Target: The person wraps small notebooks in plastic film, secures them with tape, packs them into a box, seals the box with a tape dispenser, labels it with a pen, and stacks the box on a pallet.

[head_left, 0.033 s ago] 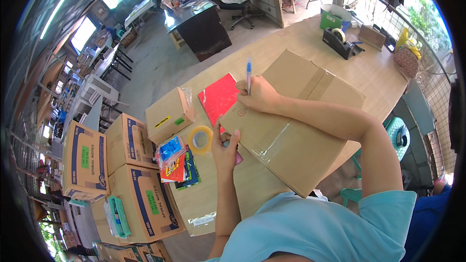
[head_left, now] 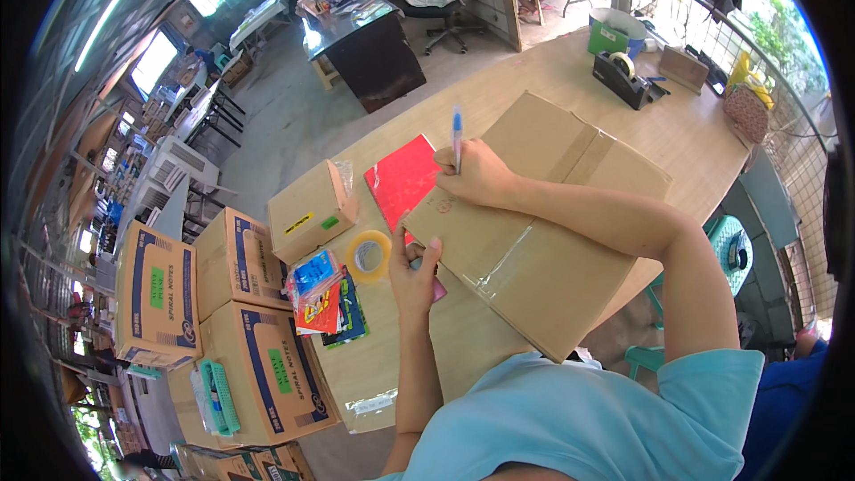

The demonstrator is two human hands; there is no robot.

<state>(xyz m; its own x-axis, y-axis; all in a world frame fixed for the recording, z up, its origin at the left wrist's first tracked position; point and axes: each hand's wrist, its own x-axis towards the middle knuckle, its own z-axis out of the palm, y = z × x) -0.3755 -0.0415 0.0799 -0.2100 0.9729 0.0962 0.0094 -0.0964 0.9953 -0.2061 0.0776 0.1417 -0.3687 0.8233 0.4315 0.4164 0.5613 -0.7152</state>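
A wide, flat brown cardboard box [head_left: 570, 240] lies slanted on the table, with clear tape along its seams. My right hand [head_left: 481, 174] is closed around a pen [head_left: 458, 138] with a blue end pointing up, and rests on the box's far left part. The pen's tip is hidden behind the fingers. At the left corner of the box, my left hand [head_left: 415, 278] grips its edge with curled fingers, thumb towards me. A small pink thing [head_left: 438, 290] shows beside that palm, mostly hidden. A red notebook or folder [head_left: 401, 180] lies just beyond the box.
Left of my hands are a tape roll [head_left: 368, 256], colourful packets [head_left: 321, 298] and a small carton [head_left: 307, 214]. Larger cartons [head_left: 258, 374] stand against the table's left side. A tape dispenser [head_left: 628, 80] and a bucket [head_left: 616, 28] are at the far right. A green stool [head_left: 730, 245] stands right.
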